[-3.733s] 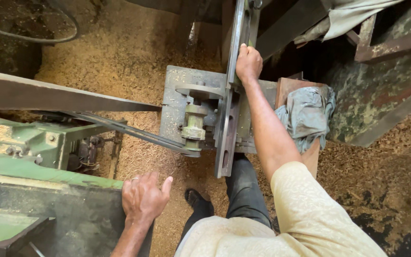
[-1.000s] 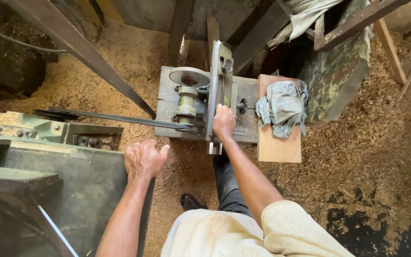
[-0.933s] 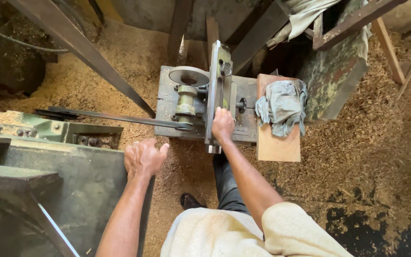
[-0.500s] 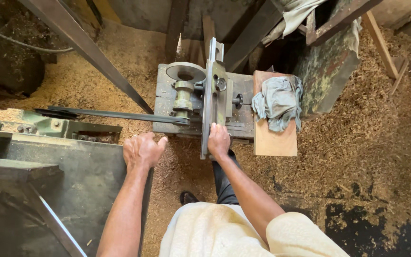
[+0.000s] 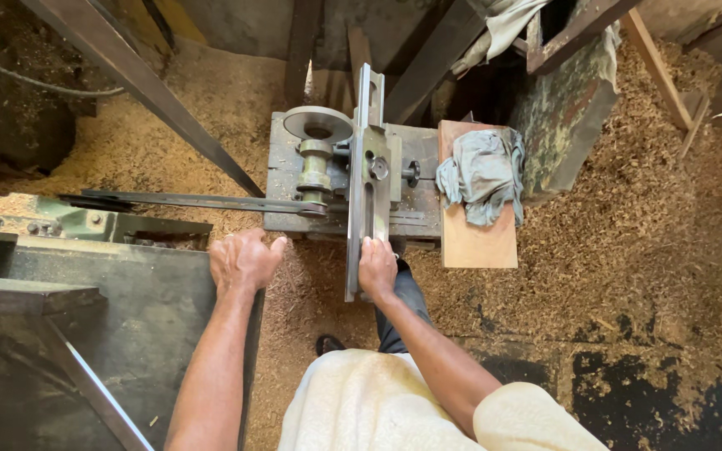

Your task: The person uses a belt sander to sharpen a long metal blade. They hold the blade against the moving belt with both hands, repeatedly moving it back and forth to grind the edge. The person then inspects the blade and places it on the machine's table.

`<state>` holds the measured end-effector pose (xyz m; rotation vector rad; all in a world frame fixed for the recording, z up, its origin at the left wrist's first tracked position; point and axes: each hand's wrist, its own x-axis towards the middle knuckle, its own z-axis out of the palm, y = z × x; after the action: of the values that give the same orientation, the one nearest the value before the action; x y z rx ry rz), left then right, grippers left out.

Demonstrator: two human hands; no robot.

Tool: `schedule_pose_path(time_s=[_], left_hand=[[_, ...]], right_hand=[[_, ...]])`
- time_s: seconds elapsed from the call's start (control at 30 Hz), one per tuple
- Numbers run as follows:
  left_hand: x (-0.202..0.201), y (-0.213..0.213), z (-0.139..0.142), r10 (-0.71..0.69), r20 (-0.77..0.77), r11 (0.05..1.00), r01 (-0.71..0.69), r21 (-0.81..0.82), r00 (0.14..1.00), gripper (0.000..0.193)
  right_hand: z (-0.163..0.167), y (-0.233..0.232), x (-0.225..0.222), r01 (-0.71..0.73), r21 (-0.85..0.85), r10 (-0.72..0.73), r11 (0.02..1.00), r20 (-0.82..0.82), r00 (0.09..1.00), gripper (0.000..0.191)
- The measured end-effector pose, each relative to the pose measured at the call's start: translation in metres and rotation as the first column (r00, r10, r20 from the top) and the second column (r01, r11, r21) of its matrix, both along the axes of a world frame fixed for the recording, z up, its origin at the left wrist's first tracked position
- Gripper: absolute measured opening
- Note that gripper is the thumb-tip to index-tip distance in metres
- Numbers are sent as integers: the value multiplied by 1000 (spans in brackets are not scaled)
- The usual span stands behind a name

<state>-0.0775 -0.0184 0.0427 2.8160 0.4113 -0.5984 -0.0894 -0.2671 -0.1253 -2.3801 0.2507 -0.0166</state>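
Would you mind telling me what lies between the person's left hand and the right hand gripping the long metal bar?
In the head view, only sawdust-strewn floor lies between the left hand, resting on the green machine table, and the right hand on the metal bar.

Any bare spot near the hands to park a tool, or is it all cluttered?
Free: near end of the wooden board, below the grey rag; grey machine top left of the left hand. Crowded: metal base around the pulley, belt and slotted bar gripped by the right hand.
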Motion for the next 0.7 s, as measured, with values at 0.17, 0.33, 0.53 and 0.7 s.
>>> schedule_pose_path(time_s=[0.17, 0.33, 0.53, 0.7], left_hand=[[0, 0, -2, 9, -6, 1000, -9, -15, 1000, 53], [1, -2, -1, -2, 35, 1000, 2, 25, 999, 57], [6, -1, -2, 16, 117, 999, -12, -30, 993, 54], [21, 3, -4, 63, -49, 996, -66, -57, 997, 56]], right_hand=[[-3, -2, -16, 5, 17, -5, 1000, -10, 1000, 38], [2, -5, -17, 51, 55, -47, 997, -72, 996, 40], [4, 1, 4, 106, 26, -102, 994, -123, 987, 45], [3, 2, 17, 12, 19, -10, 1000, -114, 993, 47]])
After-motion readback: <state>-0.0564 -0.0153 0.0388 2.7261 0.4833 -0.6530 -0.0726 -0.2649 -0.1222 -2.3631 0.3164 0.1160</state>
